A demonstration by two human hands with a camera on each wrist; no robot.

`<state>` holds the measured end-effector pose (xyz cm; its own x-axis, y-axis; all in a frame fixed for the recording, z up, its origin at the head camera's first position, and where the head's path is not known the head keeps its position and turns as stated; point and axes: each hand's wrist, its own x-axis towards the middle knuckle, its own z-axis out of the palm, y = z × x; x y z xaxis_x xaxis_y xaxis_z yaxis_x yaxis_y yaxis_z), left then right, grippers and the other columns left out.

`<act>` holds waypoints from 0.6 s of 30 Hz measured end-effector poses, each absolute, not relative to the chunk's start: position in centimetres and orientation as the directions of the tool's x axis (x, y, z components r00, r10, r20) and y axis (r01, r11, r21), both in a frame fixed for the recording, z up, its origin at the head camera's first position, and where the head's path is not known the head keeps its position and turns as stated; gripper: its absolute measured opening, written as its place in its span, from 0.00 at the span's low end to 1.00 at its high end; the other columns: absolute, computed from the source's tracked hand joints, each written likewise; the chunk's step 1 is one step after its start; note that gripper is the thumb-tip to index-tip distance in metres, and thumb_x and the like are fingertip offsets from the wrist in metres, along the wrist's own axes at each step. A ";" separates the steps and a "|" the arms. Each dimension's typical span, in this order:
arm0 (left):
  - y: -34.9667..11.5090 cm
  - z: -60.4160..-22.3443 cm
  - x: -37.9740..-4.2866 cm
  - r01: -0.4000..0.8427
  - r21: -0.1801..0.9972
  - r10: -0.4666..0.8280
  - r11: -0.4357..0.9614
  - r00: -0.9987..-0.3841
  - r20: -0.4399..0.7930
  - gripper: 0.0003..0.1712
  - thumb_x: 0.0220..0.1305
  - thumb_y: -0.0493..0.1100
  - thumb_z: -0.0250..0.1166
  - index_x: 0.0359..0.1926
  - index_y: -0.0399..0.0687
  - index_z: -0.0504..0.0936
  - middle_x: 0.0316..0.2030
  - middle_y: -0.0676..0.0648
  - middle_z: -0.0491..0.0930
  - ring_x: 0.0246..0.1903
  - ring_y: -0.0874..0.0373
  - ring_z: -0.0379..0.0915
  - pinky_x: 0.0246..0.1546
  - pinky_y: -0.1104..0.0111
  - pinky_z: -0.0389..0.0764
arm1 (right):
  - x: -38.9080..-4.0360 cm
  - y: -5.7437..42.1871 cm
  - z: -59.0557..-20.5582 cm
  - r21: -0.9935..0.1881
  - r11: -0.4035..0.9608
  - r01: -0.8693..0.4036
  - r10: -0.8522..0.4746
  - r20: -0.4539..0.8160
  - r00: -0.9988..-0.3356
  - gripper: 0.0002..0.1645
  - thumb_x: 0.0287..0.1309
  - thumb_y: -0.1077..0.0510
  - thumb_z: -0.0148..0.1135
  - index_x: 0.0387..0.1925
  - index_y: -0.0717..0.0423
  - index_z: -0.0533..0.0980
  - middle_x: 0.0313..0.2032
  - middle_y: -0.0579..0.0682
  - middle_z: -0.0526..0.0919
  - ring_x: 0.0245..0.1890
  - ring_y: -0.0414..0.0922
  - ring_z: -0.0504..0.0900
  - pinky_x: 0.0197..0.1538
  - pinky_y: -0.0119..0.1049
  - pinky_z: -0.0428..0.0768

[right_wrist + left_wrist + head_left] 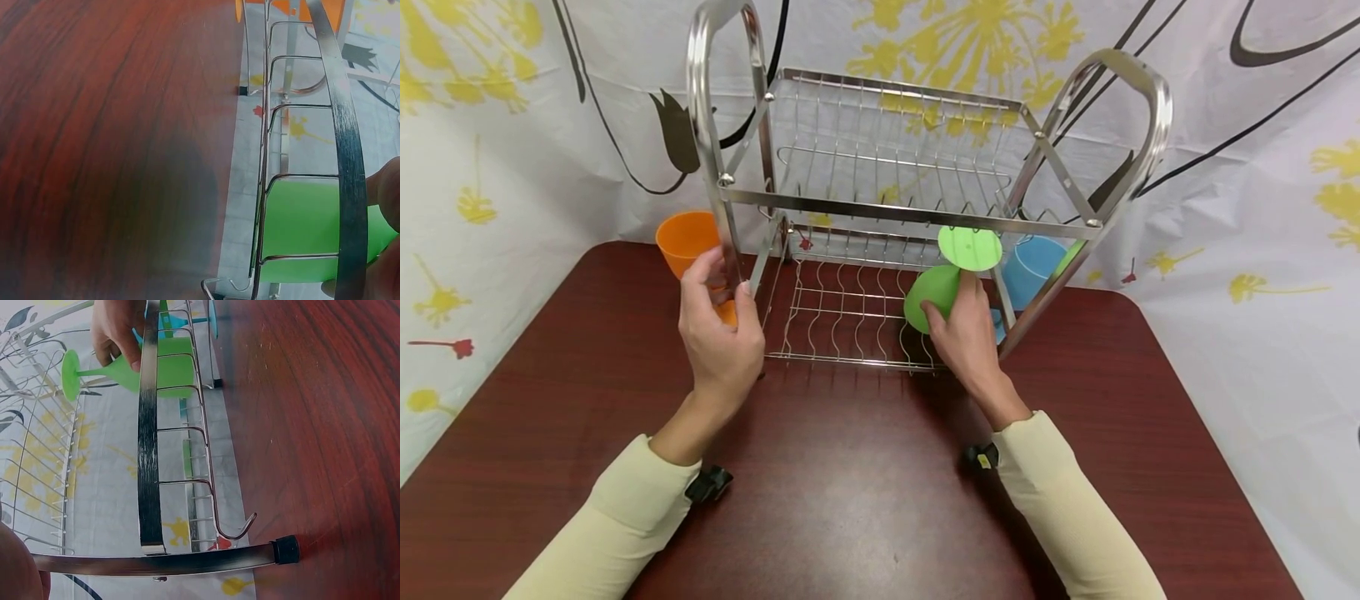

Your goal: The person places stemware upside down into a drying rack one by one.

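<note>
My right hand [966, 333] holds a green plastic goblet [931, 298] upside down at the right end of the dish rack's lower tier. Its round foot points up and its bowl faces the wire floor. In the right wrist view the goblet's bowl [300, 231] shows behind the front rail, with fingertips [384, 200] on it at the right edge. My left hand [722, 333] grips the left front post of the two-tier metal dish rack [850, 204], thumb in front. The left wrist view shows only a bit of that hand at its left edge.
An orange cup [685, 237] is at the rack's left side, partly behind my left hand. A blue cup [1033, 271] stands at the right side, beside a light green edge [1069, 258]. The upper tier [895, 158] overhangs the lower wires. A dark red table [850, 467] lies underneath.
</note>
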<state>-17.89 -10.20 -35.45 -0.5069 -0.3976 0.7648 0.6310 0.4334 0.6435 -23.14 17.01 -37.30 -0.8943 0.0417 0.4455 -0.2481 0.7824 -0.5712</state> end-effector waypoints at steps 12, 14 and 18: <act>-10.2 -35.5 -17.9 0.631 0.635 -0.377 0.446 -0.511 0.773 0.21 0.62 0.25 0.57 0.58 0.28 0.69 0.47 0.31 0.74 0.44 0.50 0.73 0.47 0.70 0.74 | -23.4 17.0 -37.5 -0.574 0.780 -0.249 0.033 0.434 -0.900 0.47 0.57 0.57 0.67 0.72 0.62 0.54 0.62 0.67 0.68 0.61 0.60 0.70 0.60 0.56 0.70; -10.2 -35.5 -17.9 0.633 0.633 -0.376 0.446 -0.510 0.774 0.21 0.63 0.26 0.57 0.58 0.28 0.69 0.47 0.31 0.74 0.44 0.49 0.73 0.48 0.70 0.74 | -23.5 17.0 -37.6 -0.571 0.780 -0.256 0.027 0.439 -0.898 0.48 0.57 0.57 0.67 0.72 0.62 0.53 0.63 0.66 0.67 0.62 0.59 0.69 0.61 0.55 0.70; -10.2 -35.5 -17.9 0.632 0.630 -0.374 0.450 -0.508 0.776 0.21 0.64 0.27 0.57 0.57 0.27 0.69 0.47 0.31 0.74 0.44 0.49 0.73 0.48 0.70 0.74 | -23.7 17.0 -37.6 -0.572 0.777 -0.261 0.021 0.438 -0.899 0.48 0.58 0.57 0.67 0.73 0.62 0.53 0.65 0.65 0.66 0.62 0.58 0.69 0.62 0.54 0.70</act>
<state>-17.92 -10.25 -35.55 -0.5076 -0.3740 0.7762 0.6322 0.4504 0.6304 -23.72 16.97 -37.63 -0.8986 0.0208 0.4383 -0.2611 0.7774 -0.5723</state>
